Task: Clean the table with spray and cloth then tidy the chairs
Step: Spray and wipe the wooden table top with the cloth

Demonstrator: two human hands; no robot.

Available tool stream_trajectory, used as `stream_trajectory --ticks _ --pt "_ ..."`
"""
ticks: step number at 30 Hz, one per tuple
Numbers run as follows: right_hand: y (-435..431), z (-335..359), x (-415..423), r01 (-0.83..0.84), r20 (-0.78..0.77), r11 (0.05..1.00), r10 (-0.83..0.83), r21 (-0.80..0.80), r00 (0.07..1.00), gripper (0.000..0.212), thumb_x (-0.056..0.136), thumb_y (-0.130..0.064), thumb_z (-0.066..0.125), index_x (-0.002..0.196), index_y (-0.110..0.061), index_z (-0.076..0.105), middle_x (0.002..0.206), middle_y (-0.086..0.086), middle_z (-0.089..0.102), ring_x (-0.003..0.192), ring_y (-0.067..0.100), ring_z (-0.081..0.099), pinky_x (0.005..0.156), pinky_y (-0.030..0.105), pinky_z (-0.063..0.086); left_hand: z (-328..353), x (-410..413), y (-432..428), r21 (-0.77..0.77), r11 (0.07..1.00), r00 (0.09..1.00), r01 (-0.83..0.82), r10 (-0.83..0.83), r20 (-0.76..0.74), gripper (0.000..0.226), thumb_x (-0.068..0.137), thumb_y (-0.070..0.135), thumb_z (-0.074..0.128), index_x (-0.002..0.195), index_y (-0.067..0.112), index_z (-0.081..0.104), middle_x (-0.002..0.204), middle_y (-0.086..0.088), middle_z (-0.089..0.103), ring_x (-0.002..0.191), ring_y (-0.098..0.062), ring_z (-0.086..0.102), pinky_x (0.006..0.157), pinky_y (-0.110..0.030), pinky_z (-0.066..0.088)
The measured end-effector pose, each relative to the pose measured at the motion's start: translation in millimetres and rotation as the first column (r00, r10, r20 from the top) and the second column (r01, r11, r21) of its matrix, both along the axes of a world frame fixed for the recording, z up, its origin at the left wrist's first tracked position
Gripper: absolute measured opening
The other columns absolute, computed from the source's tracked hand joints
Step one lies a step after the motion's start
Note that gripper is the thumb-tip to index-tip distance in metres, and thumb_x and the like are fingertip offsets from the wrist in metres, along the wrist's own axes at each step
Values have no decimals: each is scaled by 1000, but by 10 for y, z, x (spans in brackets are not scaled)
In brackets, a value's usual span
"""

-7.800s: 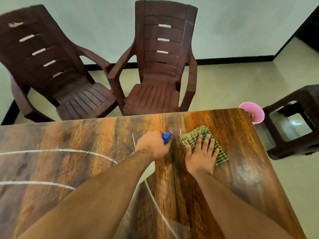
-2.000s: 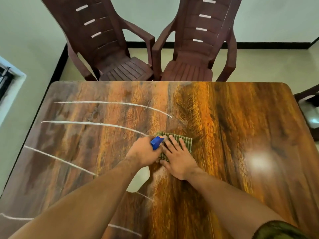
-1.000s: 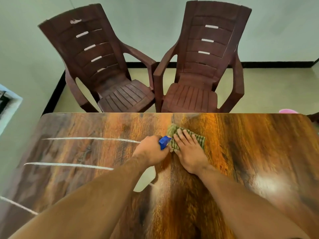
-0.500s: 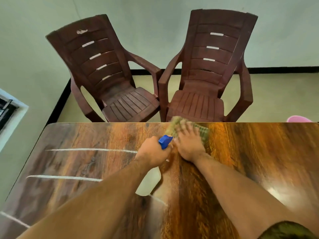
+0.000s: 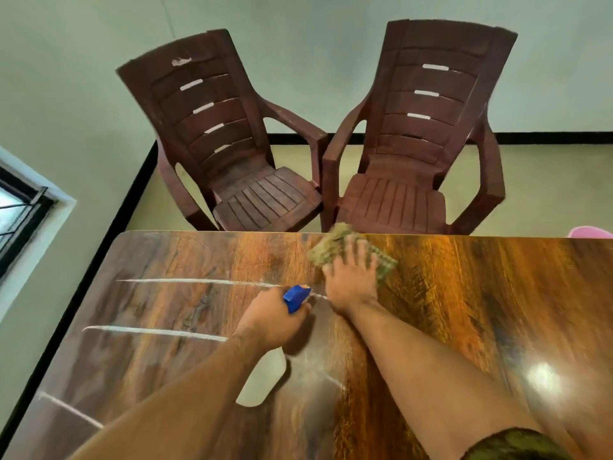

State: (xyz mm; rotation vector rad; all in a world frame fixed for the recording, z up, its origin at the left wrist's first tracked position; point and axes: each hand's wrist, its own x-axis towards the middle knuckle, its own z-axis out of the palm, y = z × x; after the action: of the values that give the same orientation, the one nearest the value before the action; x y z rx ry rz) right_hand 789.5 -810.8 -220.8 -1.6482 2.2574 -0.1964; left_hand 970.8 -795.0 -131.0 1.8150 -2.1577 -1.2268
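The left hand (image 5: 272, 323) grips the spray bottle (image 5: 261, 383) — contents unseen — over the middle of the table (image 5: 497, 293). The right hand (image 5: 351, 278), fingers straight, presses the cloth (image 5: 383, 264) at the twelve-o'clock edge, two chairs (image 5: 232, 154) just beyond.

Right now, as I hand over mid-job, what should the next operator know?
Left hand grips the spray bottle over the table. Right hand presses the cloth flat near the far edge.
White streaks cross the table's left side; the right side shows none.
Left to do: wipe those streaks, then tidy the left chair, which stands angled, and the right chair, both beyond the far edge.
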Motion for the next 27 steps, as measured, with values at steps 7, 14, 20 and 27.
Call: stream_trajectory --ticks 7,14,20,27 --pt "666 54 349 98 -25 995 -97 26 995 61 104 -48 22 160 -27 10 169 4 -5 154 29 -11 122 54 -7 -13 372 360 25 1000 999 -12 11 49 34 89 33 66 68 16 46 56 2 48 47 -12 40 48 -24 33" --pt "1634 35 553 25 -27 998 -23 64 999 60 105 -49 22 159 -32 4 166 -3 -15 153 24 -20 122 49 -12 13 679 877 67 998 998 13 -9 -63 34 89 26 64 64 18 42 51 7 42 47 -11 35 49 -24 31" --pt "2508 -1 1001 -280 -27 958 282 59 959 60 104 -46 22 160 -34 4 167 -5 -13 151 22 -23 124 52 -8 78 1028 1346 100 993 994 68 -58 -95 30 86 30 65 65 19 46 54 3 48 50 -15 41 51 -28 36" --pt "3645 -14 1579 -337 -124 941 337 27 933 60 99 -51 37 155 -33 31 166 -1 22 153 24 10 116 49 7 62 1316 1982 70 964 966 258 -255 -49 28 91 31 63 69 21 49 58 5 51 53 -12 45 53 -29 39"
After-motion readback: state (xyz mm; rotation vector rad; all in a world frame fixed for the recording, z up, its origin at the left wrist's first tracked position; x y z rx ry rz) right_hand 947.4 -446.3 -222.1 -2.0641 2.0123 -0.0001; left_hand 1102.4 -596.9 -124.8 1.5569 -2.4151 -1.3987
